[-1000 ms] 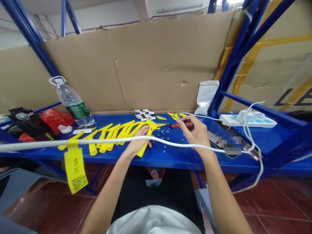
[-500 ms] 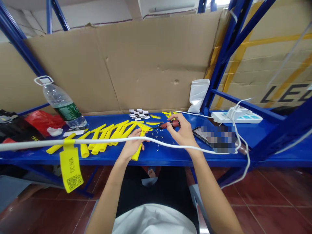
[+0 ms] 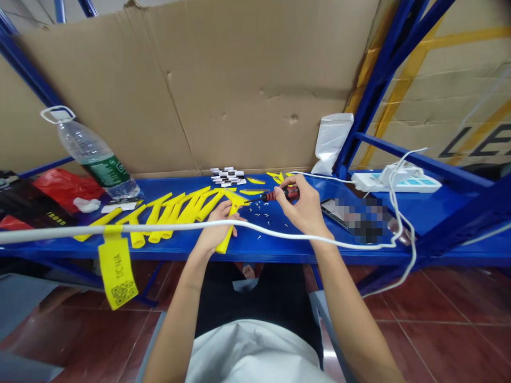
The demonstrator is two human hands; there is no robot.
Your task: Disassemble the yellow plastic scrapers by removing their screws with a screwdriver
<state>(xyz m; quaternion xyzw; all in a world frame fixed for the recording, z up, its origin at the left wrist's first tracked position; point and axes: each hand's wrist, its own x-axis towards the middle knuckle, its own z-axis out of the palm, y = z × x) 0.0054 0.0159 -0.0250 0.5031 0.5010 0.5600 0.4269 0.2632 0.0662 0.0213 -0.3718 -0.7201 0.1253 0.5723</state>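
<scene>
My left hand (image 3: 219, 226) is closed around a yellow plastic handle (image 3: 226, 240) with a wider, flared head. In my right hand (image 3: 305, 207) is a screwdriver (image 3: 270, 196) with a red and black grip, held sideways. Its shaft points left, and the tip is at the head of the yellow handle; whether it sits in a screw is too small to tell. Small loose screws (image 3: 262, 215) lie scattered on the blue table between my hands. Several more yellow handles (image 3: 165, 215) are lined up to the left of my left hand.
A white cable (image 3: 255, 227) with a yellow tag (image 3: 117, 272) crosses in front. Black-and-white pieces (image 3: 227, 176) and thin yellow parts (image 3: 255, 191) lie behind. A water bottle (image 3: 98, 159) leans at left; a phone (image 3: 355, 218) and power strip (image 3: 399, 182) are right.
The view has tilted and shifted slightly. Both hands keep their hold, with the screwdriver still at the head of the yellow handle.
</scene>
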